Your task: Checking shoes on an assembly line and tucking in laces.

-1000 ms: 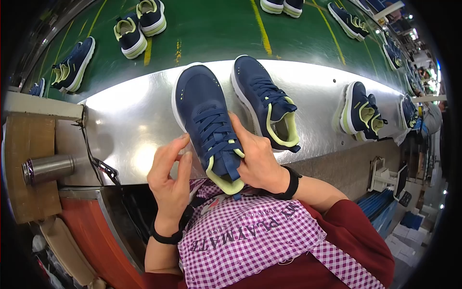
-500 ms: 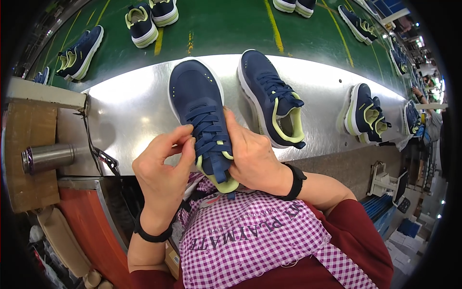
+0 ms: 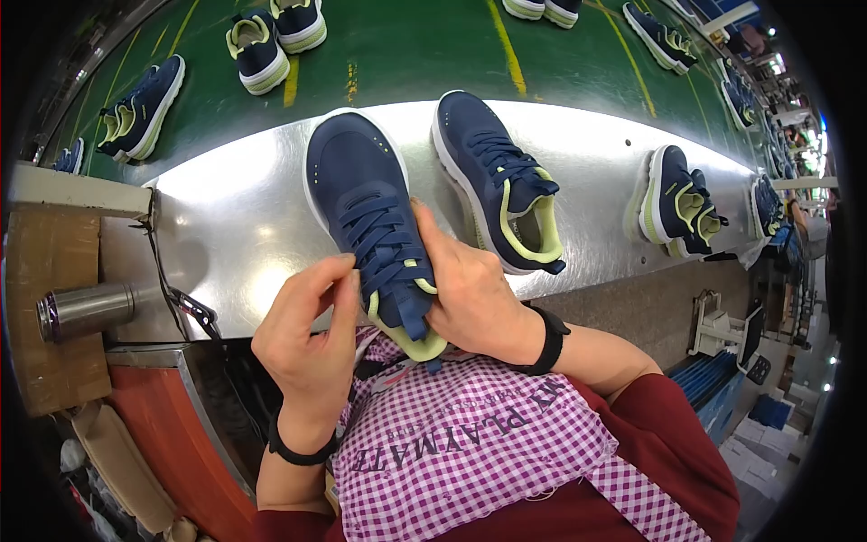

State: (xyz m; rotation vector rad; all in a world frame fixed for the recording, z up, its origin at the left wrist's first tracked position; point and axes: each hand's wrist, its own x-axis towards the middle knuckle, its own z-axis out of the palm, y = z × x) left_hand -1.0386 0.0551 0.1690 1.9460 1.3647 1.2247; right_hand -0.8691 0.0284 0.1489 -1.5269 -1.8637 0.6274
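A navy sneaker [image 3: 357,167] with a white sole and lime lining lies toe-away on the metal ledge, its heel against my apron. Along its right side, my right hand [image 3: 479,294] grips it, the thumb side by the laces. My left hand [image 3: 312,321] is closed in a pinch at the left edge of the crossed navy laces [image 3: 384,239]. Whatever lies between its fingertips is too small to make out. Just right of these hands rests a matching sneaker [image 3: 492,181], laced and untouched.
The metal ledge [image 3: 230,226] borders a green conveyor belt [image 3: 406,54] carrying several similar sneakers. Another pair [image 3: 673,199] stands on the ledge at right. A steel flask [image 3: 86,312] lies at left, near a dark cable [image 3: 167,280]. A purple checked apron [image 3: 470,434] covers my lap.
My left fingertips have shifted slightly down along the laces toward the ankle opening. My right hand keeps its grip on the sneaker. The whole view has shifted a little.
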